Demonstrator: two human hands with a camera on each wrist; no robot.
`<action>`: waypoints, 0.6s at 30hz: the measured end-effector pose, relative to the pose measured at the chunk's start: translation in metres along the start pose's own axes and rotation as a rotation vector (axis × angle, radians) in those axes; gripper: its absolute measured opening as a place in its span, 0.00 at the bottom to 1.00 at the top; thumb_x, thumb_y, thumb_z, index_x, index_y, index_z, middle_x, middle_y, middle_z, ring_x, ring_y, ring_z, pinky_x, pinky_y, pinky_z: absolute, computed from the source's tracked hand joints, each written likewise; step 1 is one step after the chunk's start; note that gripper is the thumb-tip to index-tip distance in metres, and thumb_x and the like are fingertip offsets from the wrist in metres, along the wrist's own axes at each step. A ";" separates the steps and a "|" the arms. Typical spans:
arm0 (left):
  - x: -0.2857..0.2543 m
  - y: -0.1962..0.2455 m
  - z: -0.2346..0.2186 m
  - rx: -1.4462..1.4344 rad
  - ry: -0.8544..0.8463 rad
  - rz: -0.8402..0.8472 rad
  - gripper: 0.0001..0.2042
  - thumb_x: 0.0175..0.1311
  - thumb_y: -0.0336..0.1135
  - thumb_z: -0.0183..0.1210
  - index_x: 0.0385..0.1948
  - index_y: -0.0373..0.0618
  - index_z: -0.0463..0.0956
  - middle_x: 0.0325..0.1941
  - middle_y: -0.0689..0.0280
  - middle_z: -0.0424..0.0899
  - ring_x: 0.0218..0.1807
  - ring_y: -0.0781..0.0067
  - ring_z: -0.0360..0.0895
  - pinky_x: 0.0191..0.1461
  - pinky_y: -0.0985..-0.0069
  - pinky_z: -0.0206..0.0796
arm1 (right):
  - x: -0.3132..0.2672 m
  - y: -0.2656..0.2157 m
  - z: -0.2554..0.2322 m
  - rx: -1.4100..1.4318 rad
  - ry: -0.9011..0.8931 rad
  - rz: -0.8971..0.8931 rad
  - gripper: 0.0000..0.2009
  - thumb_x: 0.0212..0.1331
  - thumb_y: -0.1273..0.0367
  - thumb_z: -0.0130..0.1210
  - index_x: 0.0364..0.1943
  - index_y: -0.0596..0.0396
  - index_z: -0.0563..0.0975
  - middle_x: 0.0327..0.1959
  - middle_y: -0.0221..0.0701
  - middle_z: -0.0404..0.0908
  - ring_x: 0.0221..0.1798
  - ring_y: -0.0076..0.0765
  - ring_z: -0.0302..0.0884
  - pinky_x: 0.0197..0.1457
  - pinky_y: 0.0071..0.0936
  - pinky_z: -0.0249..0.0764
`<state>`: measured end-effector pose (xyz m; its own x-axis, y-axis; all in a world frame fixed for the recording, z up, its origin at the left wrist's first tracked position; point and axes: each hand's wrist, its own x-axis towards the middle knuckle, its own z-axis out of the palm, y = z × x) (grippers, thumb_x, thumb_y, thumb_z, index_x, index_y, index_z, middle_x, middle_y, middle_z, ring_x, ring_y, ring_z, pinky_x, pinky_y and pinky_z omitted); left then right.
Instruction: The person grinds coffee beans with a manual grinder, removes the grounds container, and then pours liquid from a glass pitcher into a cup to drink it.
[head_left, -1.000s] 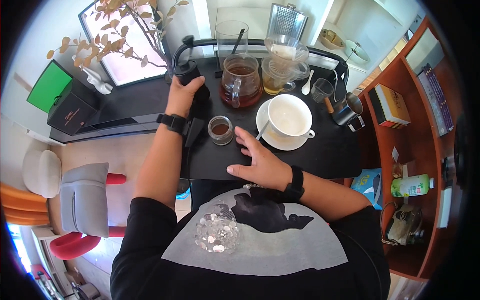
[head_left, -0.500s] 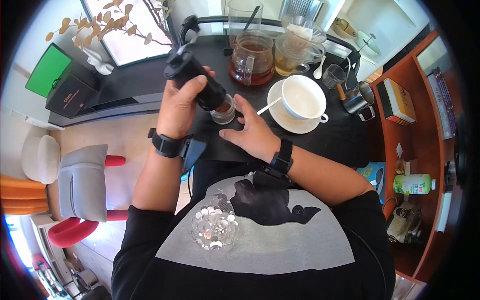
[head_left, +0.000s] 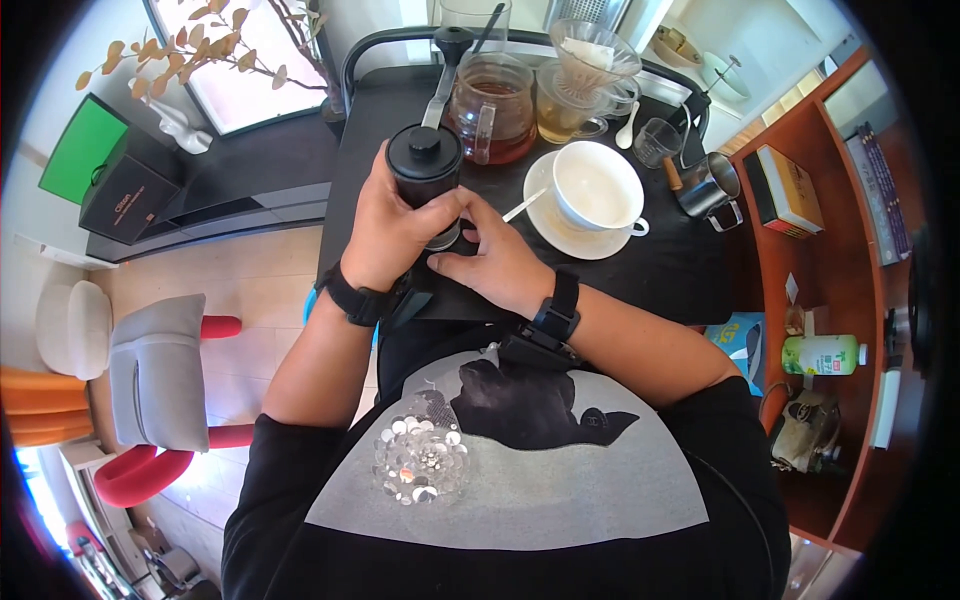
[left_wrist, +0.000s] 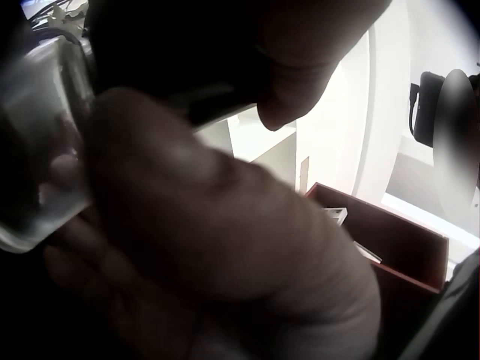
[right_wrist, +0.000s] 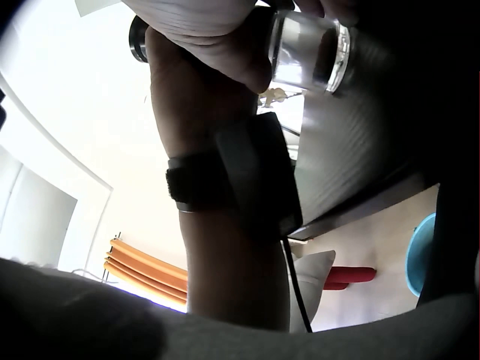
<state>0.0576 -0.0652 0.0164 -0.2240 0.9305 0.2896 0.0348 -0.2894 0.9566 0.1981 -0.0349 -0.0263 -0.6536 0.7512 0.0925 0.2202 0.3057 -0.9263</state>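
In the head view my left hand (head_left: 390, 230) grips a black hand grinder (head_left: 425, 165) with a metal crank arm, nearly upright. Its lower end is at the top of a small glass jar (head_left: 444, 239), mostly hidden by my hands. Thumb and fingers of my right hand (head_left: 505, 265) curl about the jar, the fingertips near my left thumb. The right wrist view shows the clear jar (right_wrist: 300, 56) with dark contents beside the fingers. A blurred thumb and the glass jar (left_wrist: 45, 142) fill much of the left wrist view.
Right of the hands, a white cup (head_left: 598, 185) stands on a saucer (head_left: 545, 235) with a spoon. Behind are a glass pot of brown liquid (head_left: 508, 125) and a dripper (head_left: 590, 65). A measuring glass (head_left: 655, 142) and metal pitcher (head_left: 706, 188) stand at the right.
My left hand lifted the grinder from the table's back left, moved it right over the jar and brought it from tilted to nearly upright. My right hand has closed in around the jar.
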 end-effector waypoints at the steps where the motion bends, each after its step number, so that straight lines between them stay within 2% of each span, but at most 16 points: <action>1: 0.001 -0.005 -0.001 0.035 0.004 0.021 0.19 0.44 0.26 0.63 0.40 0.40 0.67 0.33 0.68 0.76 0.37 0.81 0.71 0.43 0.81 0.65 | -0.001 -0.002 -0.001 0.022 0.008 -0.006 0.39 0.44 0.66 0.62 0.60 0.62 0.53 0.58 0.45 0.60 0.62 0.43 0.57 0.63 0.34 0.56; 2: 0.001 -0.005 -0.003 0.030 0.001 0.025 0.19 0.44 0.26 0.63 0.40 0.40 0.67 0.33 0.68 0.76 0.37 0.81 0.71 0.43 0.81 0.65 | -0.002 -0.005 -0.002 0.044 0.014 -0.013 0.39 0.45 0.68 0.62 0.61 0.57 0.52 0.58 0.40 0.62 0.62 0.37 0.58 0.61 0.35 0.57; 4: 0.001 -0.006 -0.005 -0.002 -0.044 0.010 0.20 0.43 0.26 0.63 0.40 0.40 0.66 0.34 0.68 0.75 0.37 0.81 0.71 0.43 0.81 0.65 | -0.006 -0.019 -0.010 0.036 0.024 -0.080 0.38 0.47 0.69 0.60 0.61 0.58 0.51 0.59 0.40 0.60 0.62 0.38 0.58 0.62 0.34 0.57; 6: -0.001 -0.006 -0.005 -0.019 -0.035 -0.001 0.20 0.43 0.26 0.64 0.40 0.40 0.66 0.35 0.69 0.75 0.38 0.81 0.70 0.43 0.81 0.65 | -0.009 -0.047 -0.020 -0.079 0.106 -0.407 0.35 0.44 0.68 0.58 0.58 0.65 0.54 0.57 0.50 0.59 0.60 0.52 0.58 0.63 0.38 0.54; 7: -0.002 -0.006 -0.005 -0.032 -0.028 -0.014 0.21 0.43 0.25 0.64 0.41 0.41 0.66 0.36 0.69 0.74 0.38 0.81 0.70 0.43 0.81 0.64 | -0.010 -0.053 -0.021 -0.110 0.152 -0.450 0.32 0.44 0.70 0.57 0.55 0.65 0.57 0.55 0.50 0.61 0.59 0.53 0.58 0.62 0.39 0.55; 8: -0.002 -0.007 -0.005 -0.034 -0.028 -0.015 0.21 0.43 0.25 0.64 0.41 0.41 0.66 0.36 0.69 0.74 0.38 0.81 0.70 0.43 0.81 0.64 | -0.008 -0.055 -0.024 -0.111 0.152 -0.448 0.32 0.44 0.70 0.57 0.55 0.65 0.57 0.55 0.50 0.61 0.59 0.53 0.58 0.62 0.39 0.55; 10: 0.000 -0.009 -0.006 -0.039 -0.008 0.007 0.21 0.42 0.25 0.64 0.41 0.41 0.66 0.36 0.69 0.74 0.38 0.81 0.70 0.44 0.81 0.64 | -0.002 -0.057 -0.032 -0.298 0.188 -0.508 0.28 0.45 0.70 0.56 0.52 0.65 0.60 0.52 0.49 0.62 0.57 0.54 0.60 0.60 0.39 0.57; 11: 0.000 -0.008 -0.006 -0.043 -0.010 0.011 0.21 0.42 0.25 0.64 0.41 0.41 0.66 0.36 0.69 0.74 0.38 0.81 0.70 0.44 0.81 0.64 | 0.000 -0.062 -0.034 -0.253 0.175 -0.489 0.25 0.45 0.71 0.56 0.49 0.65 0.63 0.49 0.48 0.65 0.53 0.54 0.62 0.58 0.39 0.59; 14: 0.002 -0.007 -0.006 -0.039 -0.008 -0.009 0.22 0.42 0.25 0.64 0.42 0.41 0.66 0.37 0.68 0.74 0.39 0.81 0.70 0.45 0.81 0.64 | 0.000 -0.072 -0.042 -0.222 0.090 -0.394 0.24 0.45 0.71 0.56 0.47 0.65 0.63 0.46 0.48 0.66 0.51 0.54 0.64 0.56 0.39 0.61; 17: 0.003 -0.012 -0.011 0.030 -0.047 -0.002 0.25 0.43 0.27 0.65 0.45 0.39 0.65 0.42 0.66 0.74 0.42 0.80 0.70 0.48 0.79 0.64 | 0.009 -0.088 -0.057 -0.498 0.172 -0.600 0.25 0.43 0.71 0.57 0.48 0.62 0.64 0.46 0.46 0.66 0.51 0.52 0.64 0.55 0.38 0.62; 18: 0.003 -0.011 -0.009 0.035 -0.038 -0.009 0.25 0.43 0.27 0.65 0.45 0.39 0.65 0.42 0.66 0.74 0.42 0.80 0.70 0.48 0.79 0.64 | 0.012 -0.095 -0.061 -0.556 0.174 -0.646 0.27 0.41 0.71 0.58 0.51 0.57 0.65 0.49 0.44 0.66 0.53 0.51 0.64 0.56 0.39 0.61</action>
<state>0.0474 -0.0613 0.0062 -0.1871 0.9411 0.2818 0.0670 -0.2740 0.9594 0.2136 -0.0194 0.0850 -0.6625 0.3966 0.6354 0.1956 0.9105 -0.3644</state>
